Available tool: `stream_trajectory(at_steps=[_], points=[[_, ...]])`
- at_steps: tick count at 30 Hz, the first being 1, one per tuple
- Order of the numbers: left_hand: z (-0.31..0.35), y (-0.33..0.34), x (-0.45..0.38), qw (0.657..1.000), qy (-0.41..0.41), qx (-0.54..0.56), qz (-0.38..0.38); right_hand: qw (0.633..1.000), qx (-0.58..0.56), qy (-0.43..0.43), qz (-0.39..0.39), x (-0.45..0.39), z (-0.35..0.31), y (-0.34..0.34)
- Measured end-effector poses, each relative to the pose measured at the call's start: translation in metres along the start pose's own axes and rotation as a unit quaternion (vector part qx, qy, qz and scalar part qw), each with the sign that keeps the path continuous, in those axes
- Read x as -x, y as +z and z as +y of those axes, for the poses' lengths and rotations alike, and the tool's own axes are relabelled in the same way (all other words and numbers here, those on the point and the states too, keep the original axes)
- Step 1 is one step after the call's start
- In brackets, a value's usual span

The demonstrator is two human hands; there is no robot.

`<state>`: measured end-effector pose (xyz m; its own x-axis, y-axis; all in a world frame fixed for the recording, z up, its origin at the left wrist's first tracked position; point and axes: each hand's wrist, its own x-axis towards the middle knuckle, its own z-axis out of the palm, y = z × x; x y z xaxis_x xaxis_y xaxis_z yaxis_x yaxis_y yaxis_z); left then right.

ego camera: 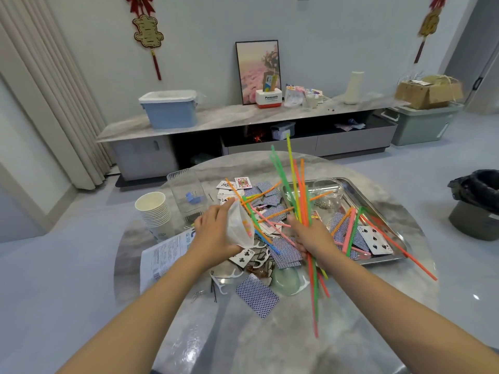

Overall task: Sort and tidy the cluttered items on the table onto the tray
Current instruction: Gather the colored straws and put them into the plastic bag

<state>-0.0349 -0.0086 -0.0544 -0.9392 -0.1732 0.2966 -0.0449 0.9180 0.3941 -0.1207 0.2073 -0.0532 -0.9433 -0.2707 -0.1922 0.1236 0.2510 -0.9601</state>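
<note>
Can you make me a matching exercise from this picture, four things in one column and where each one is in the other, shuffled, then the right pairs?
Things:
1. bundle of straws
2. plastic bag
3. stack of paper cups
4. glass jar

Places:
A. on the table's far left, beside the clear box
B. gripped in the right hand
C. standing on the metal tray
D. held in the left hand

Pairs: 1-B, 2-D, 3-A, 4-C
</note>
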Motion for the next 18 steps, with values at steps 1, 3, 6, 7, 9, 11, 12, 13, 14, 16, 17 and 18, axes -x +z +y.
stream_trajectory(at_steps=[1, 3, 6, 7, 9, 11, 12, 13, 14, 16, 17, 18], points=[[0.001, -0.001, 0.0, 1.0, -0.002, 0.003, 0.003, 0.999, -0.018, -0.03, 0.018, 0.003, -0.004, 0.0], [0.003, -0.002, -0.001, 1.0, -0.007, 0.007, 0.005, 0.993, -0.034, -0.096, 0.057, 0.012, -0.008, 0.002], [0.006, -0.003, -0.001, 1.0, -0.008, 0.009, 0.007, 0.982, -0.041, -0.157, 0.093, 0.023, -0.004, 0.007], [0.007, -0.003, -0.001, 1.0, -0.008, 0.008, 0.007, 0.981, -0.034, -0.164, 0.1, 0.026, -0.002, 0.009], [0.009, -0.002, 0.0, 1.0, -0.008, 0.008, 0.007, 0.978, -0.019, -0.174, 0.113, 0.03, 0.004, 0.012], [0.011, -0.002, 0.0, 1.0, -0.004, 0.008, 0.012, 0.976, -0.01, -0.179, 0.125, 0.033, 0.011, 0.015], [0.012, -0.002, 0.0, 1.0, 0.0, 0.008, 0.014, 0.974, -0.006, -0.182, 0.132, 0.034, 0.014, 0.016], [0.013, -0.001, 0.0, 1.0, 0.002, 0.009, 0.016, 0.973, -0.005, -0.183, 0.137, 0.036, 0.016, 0.017], [0.013, -0.001, 0.0, 1.0, 0.004, 0.01, 0.017, 0.973, -0.01, -0.183, 0.142, 0.036, 0.017, 0.018], [0.014, -0.001, 0.0, 1.0, 0.005, 0.009, 0.015, 0.971, -0.019, -0.186, 0.15, 0.037, 0.019, 0.019], [0.014, -0.001, -0.001, 1.0, 0.005, 0.007, 0.013, 0.97, -0.019, -0.189, 0.152, 0.037, 0.021, 0.02], [0.014, 0.0, -0.001, 1.0, 0.005, 0.005, 0.011, 0.97, -0.017, -0.188, 0.152, 0.037, 0.023, 0.02]])
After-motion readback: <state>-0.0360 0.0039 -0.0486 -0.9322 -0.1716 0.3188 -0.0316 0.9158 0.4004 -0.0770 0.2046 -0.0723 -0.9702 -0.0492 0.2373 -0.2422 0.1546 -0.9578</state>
